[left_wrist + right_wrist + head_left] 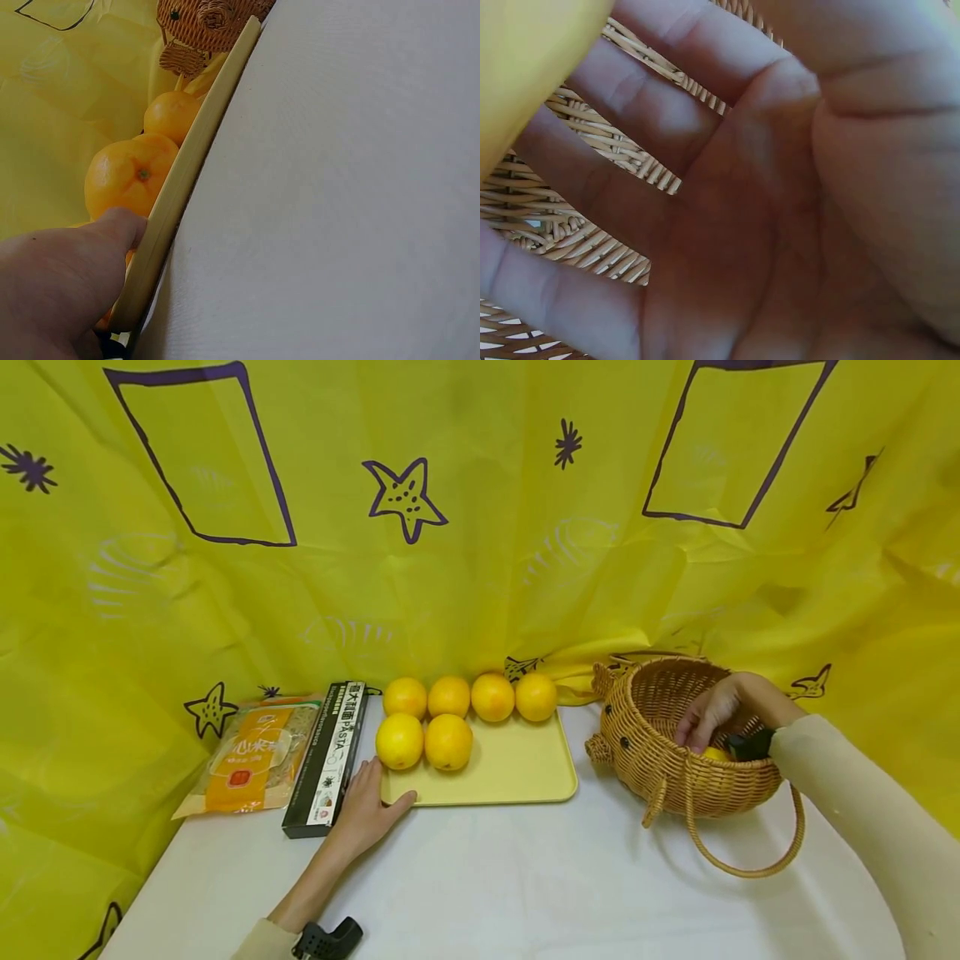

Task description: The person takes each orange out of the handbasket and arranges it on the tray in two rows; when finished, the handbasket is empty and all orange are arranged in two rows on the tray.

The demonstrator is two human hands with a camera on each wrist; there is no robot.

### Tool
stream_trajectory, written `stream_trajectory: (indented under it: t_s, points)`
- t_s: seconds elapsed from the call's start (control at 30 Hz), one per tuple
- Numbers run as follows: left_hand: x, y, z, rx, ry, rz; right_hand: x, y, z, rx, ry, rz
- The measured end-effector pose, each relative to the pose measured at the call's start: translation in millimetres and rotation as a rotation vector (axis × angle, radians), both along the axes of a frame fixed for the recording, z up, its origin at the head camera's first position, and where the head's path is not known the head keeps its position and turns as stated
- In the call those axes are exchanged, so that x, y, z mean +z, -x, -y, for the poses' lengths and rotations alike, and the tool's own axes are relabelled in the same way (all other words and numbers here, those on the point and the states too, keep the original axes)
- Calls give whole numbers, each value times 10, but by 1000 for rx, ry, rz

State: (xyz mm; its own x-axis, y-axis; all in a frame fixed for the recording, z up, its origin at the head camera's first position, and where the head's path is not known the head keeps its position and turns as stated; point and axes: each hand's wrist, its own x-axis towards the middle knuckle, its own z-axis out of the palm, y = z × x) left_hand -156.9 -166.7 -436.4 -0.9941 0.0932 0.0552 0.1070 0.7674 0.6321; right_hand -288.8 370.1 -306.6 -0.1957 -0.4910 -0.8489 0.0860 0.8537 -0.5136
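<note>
Several oranges stand in two rows at the back left of a yellow tray. My left hand rests at the tray's front left corner, its thumb over the front rim and its fingers along the left side. In the left wrist view, the thumb lies close to an orange; the other fingers are mostly hidden. My right hand reaches down into a wicker basket shaped like a pig. Inside, its fingers curl around an orange, partly hidden by the rim in the head view.
A black and white pasta box lies against the tray's left side, with a packet of noodles beyond it. The basket's handle hangs down in front. A yellow curtain closes off the back of the white table.
</note>
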Motion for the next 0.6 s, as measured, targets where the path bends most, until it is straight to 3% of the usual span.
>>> stream_trajectory:
  t_s: [0.17,0.6]
  points:
    - [1,-3,7,2,4,17,-11,20,10,-9,72,79]
    - [-1,0,9,10,5,42,-7,-13,156,-37,9,94]
